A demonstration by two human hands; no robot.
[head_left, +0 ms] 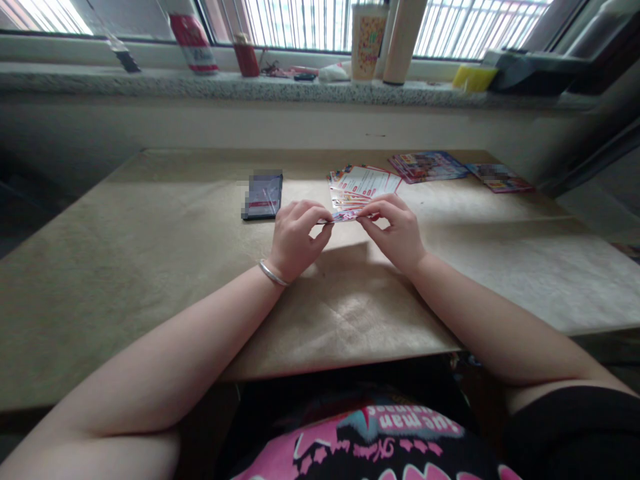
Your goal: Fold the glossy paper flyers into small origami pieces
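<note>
My left hand point(304, 233) and my right hand point(393, 225) pinch a small printed card point(345, 215) between them, one at each end. The card is tilted nearly edge-on to me and held a little above the table, so most of its face is hidden. Right behind it lies a fanned pile of cards point(367, 181), white with red borders and printed text on top. A dark phone-like device point(265, 195) lies on the table just beyond my left hand. A silver bangle point(273, 273) circles my left wrist.
Colourful printed packets point(430, 167) lie stacked at the back right of the table point(175, 267), with another packet point(500, 177) beside them. Along the windowsill point(300, 90) stand a red-and-white can point(194, 43), a red jar point(246, 57), a patterned cup point(367, 43) and a yellow item point(474, 77).
</note>
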